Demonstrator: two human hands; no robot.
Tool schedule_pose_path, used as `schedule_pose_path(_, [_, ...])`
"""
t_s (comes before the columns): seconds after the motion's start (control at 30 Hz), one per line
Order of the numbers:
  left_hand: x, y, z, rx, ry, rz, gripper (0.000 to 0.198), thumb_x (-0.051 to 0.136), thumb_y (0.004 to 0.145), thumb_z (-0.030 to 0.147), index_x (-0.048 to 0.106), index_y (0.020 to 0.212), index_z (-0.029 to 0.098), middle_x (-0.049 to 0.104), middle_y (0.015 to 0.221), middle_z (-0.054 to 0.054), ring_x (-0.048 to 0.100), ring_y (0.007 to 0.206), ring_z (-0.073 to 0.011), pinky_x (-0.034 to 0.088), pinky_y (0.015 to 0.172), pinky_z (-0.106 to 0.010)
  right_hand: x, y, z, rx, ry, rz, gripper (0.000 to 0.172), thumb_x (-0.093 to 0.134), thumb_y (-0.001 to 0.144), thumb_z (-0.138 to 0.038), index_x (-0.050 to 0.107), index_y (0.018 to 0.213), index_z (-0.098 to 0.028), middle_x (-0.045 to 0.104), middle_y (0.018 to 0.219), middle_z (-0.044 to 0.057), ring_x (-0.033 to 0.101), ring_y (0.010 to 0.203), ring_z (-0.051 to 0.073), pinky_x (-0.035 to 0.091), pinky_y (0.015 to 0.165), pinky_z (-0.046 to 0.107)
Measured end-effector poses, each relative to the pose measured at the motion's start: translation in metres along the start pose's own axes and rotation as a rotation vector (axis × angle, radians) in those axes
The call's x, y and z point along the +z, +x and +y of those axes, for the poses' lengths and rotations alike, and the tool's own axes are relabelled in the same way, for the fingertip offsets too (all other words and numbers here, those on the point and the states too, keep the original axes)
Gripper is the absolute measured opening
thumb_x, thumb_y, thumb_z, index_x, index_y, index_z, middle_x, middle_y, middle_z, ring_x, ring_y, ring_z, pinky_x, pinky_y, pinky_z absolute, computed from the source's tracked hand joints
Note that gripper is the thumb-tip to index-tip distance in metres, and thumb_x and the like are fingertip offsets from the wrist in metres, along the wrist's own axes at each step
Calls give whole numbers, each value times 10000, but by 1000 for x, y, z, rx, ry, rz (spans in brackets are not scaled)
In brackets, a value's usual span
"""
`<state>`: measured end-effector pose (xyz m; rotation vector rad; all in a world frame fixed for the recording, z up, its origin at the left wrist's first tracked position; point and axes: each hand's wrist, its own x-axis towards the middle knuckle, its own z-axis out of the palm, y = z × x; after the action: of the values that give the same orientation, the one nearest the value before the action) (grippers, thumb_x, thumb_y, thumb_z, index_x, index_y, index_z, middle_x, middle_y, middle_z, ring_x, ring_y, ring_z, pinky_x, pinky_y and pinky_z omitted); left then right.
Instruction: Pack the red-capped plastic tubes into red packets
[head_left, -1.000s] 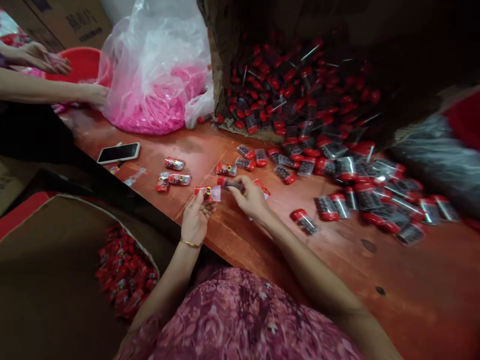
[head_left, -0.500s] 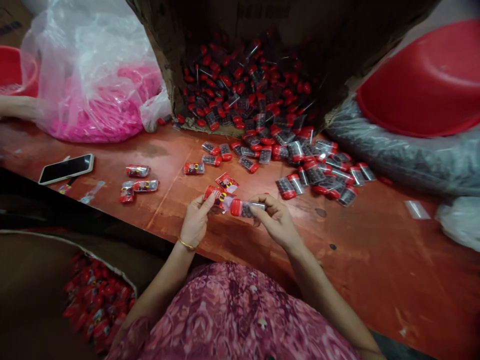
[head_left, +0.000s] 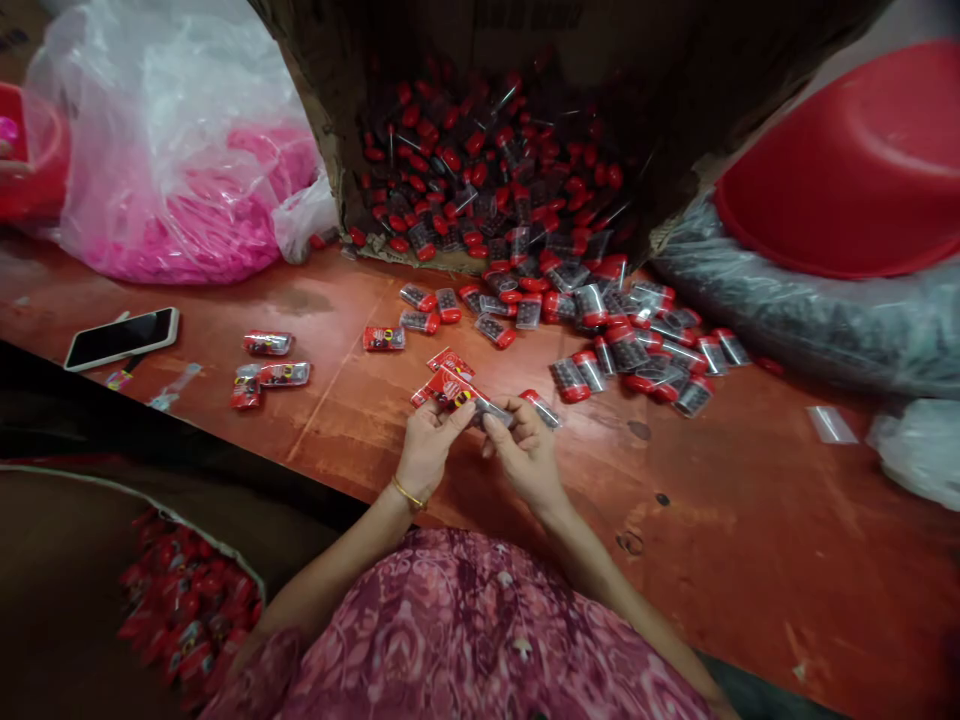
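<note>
My left hand (head_left: 429,450) is closed on a red printed plastic sleeve (head_left: 454,386), thumb on top. Partly inside that sleeve is a small clear container of dark beads (head_left: 496,411), its near end pinched by my right hand (head_left: 526,455). The container's red cap is hidden by the sleeve and fingers. Just beyond my left fingers, red printed sleeves (head_left: 448,358) lie flat on the table. A loose red-capped container (head_left: 541,408) lies beside my right fingertips. Farther left are several containers in red sleeves, one of them a lone sleeved container (head_left: 384,338).
A cardboard box (head_left: 337,190) on its side spills a heap of red-capped containers (head_left: 634,345) onto the red table (head_left: 750,560). A phone (head_left: 124,338) and a bag of pink pieces (head_left: 187,230) are left; a red basin (head_left: 847,170) is right. Below left, an open carton holds red-wrapped pieces (head_left: 191,610).
The container has moved left into the sleeve, and my hands have come closer together. A loose container beside my right hand has come into view. At far left, another person's arm has shifted.
</note>
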<state>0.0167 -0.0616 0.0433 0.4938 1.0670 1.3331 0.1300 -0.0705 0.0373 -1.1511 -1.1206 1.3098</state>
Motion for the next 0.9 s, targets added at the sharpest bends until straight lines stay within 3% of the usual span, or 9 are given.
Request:
schedule_pose_path(0.2, [1,5,1,-5,4,48,336,804,533,332,669,763,126,693,725,-17,602,663,-106,461,709,-237,1,0,10,35,112,-63,305,631,756,-415,535,972,-224,634,851,3,580,612,98,514,571,235])
schedule_pose_path(0.4, [-4,7,0,-76,67,-11,356,810,511,369,672,725,121,702,695,-27,616,643,-114,471,679,-230,2,10,15,119,129,-8,349,743,616,-377,523,829,-211,593,641,-53,526,496,83,460,491,216])
schedule_pose_path(0.53, [-9,7,3,-114,57,-28,378,818,492,368,674,750,130,705,708,-18,619,635,-111,483,675,-232,9,21,19,41,2,19,336,770,575,-344,516,744,-204,508,536,-86,463,470,71,389,470,194])
schedule_pose_path(0.63, [-17,10,12,-141,111,-28,391,812,501,371,678,772,123,706,717,-36,632,650,-132,501,691,-265,8,24,23,-48,-114,-46,307,745,627,-353,547,807,-204,518,567,-75,474,500,82,395,499,208])
schedule_pose_path(0.73, [-36,17,29,-104,289,71,344,794,525,359,673,738,116,700,704,-47,635,632,-157,511,663,-294,-7,23,26,-155,-309,-37,272,677,717,-382,570,894,-205,586,658,-32,530,566,110,427,549,237])
schedule_pose_path(0.83, [-69,27,49,-38,414,212,282,777,534,300,654,725,134,691,687,-27,618,614,-145,478,560,-240,-35,22,26,-285,-610,106,202,589,799,-376,586,880,-191,633,728,22,567,624,143,441,595,269])
schedule_pose_path(0.9, [-93,33,62,-16,687,331,280,743,548,317,647,745,143,678,650,-26,588,535,-140,415,454,-219,-53,22,27,-350,-822,173,186,552,829,-359,596,864,-181,649,745,49,575,641,162,437,608,286])
